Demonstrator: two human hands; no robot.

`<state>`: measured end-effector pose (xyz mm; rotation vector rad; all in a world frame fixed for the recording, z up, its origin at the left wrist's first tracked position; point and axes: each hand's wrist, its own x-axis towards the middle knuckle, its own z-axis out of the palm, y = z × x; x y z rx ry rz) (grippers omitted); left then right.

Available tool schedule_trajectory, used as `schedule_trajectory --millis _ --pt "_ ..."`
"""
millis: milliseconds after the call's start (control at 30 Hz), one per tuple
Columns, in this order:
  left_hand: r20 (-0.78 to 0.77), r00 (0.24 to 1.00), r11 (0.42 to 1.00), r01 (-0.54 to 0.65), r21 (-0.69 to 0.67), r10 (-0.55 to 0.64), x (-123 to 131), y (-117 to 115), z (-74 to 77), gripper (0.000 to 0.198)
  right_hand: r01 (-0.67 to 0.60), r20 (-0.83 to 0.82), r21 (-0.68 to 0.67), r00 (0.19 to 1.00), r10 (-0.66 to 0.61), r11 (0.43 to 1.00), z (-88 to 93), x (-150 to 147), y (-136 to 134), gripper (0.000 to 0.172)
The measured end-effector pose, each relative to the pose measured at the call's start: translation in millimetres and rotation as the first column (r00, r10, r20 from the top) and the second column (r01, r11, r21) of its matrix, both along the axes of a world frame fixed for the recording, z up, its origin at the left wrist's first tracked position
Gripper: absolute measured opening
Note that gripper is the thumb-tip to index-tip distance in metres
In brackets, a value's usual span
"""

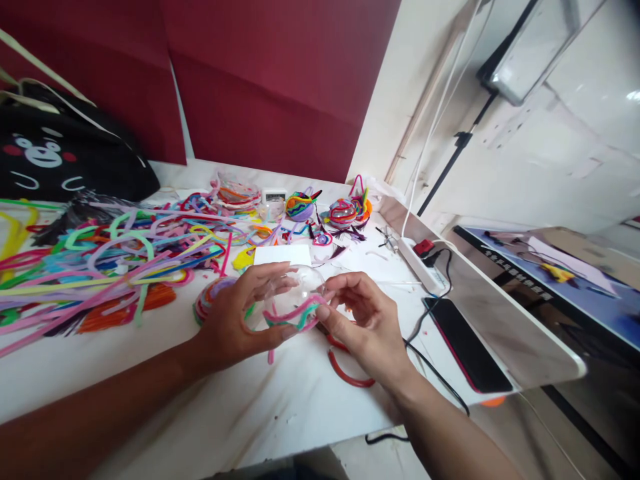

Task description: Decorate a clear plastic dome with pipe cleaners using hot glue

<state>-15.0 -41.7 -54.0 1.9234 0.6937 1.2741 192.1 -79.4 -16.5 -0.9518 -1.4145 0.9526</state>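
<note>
A clear plastic ball [301, 283] is gripped from its left side by my left hand [231, 319], thumb below and fingers behind. Wavy pink pipe cleaner [287, 315] and teal pipe cleaner [306, 316] run around its lower front. At the ball's right side, my right hand [370, 327] pinches the pink strand between thumb and fingers against the surface. A loose pink end hangs under the ball. Partly covered by my right hand, a red-handled tool [350, 381], likely scissors, lies on the table. Behind my left hand sits a ball wrapped in coloured strands [203, 303].
A heap of coloured pipe cleaners [115, 267] spreads over the left. Decorated balls [300, 207] stand at the back near a white card [283, 255]. To the right are a power strip [423, 267], black cable and phone [467, 345]; a black bag [65, 150] is back left.
</note>
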Motion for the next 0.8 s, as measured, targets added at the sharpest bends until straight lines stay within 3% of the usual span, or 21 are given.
schedule_trajectory --millis 300,600,800 --pt "-0.030 1.000 1.000 0.001 0.030 -0.001 -0.6 0.3 -2.3 0.071 -0.018 -0.073 -0.041 0.997 0.015 0.999 -4.6 -1.3 1.0 0.025" --pt "-0.019 1.000 0.995 -0.024 -0.101 0.022 -0.1 -1.3 -0.8 0.072 -0.058 -0.148 -0.101 0.988 0.043 0.993 -3.3 1.4 2.5 0.024" --pt "-0.022 0.999 0.995 -0.037 -0.090 0.035 1.7 -1.2 0.7 0.073 -0.079 -0.200 -0.149 0.979 0.048 0.986 -6.5 1.4 4.7 0.030"
